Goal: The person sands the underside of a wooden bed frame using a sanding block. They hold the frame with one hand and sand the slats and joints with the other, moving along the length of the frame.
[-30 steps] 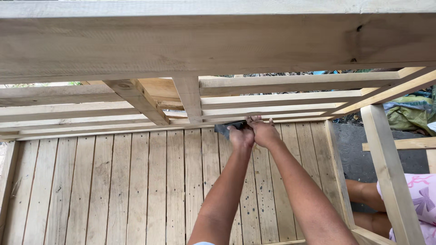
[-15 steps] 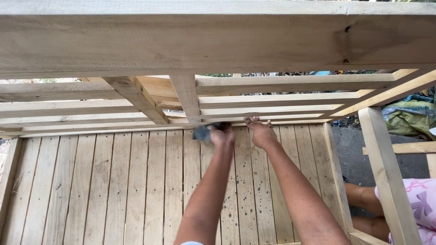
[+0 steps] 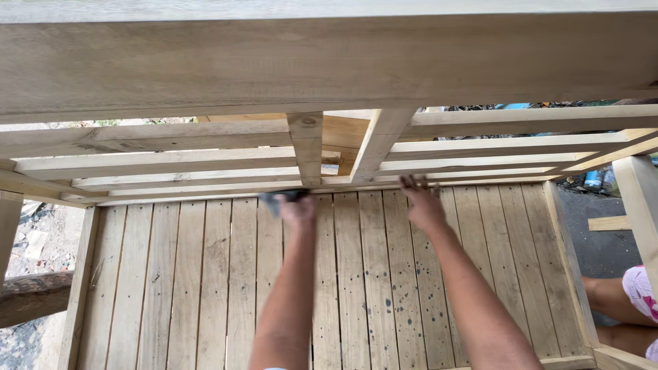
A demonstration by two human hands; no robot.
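I look down into a pale wooden frame with a slatted plank floor (image 3: 205,274). My left hand (image 3: 296,211) is closed on a small dark grey object (image 3: 274,200), pressed against the lowest rail (image 3: 178,192) at the far end of the slats. My right hand (image 3: 421,202) rests with fingers spread on the same rail, further right, holding nothing. A thick beam (image 3: 329,62) runs across the top, and two short uprights (image 3: 306,147) stand just above my hands.
Several horizontal rails (image 3: 151,163) form the far wall. A post (image 3: 637,199) stands at the right, with another person's bare leg (image 3: 617,301) and pink garment behind it. Rubble ground and a log (image 3: 31,301) lie at the left.
My left hand has slid left along the rail with the dark object, and the hands have come apart. The camera view has shifted, so the uprights now sit further right.
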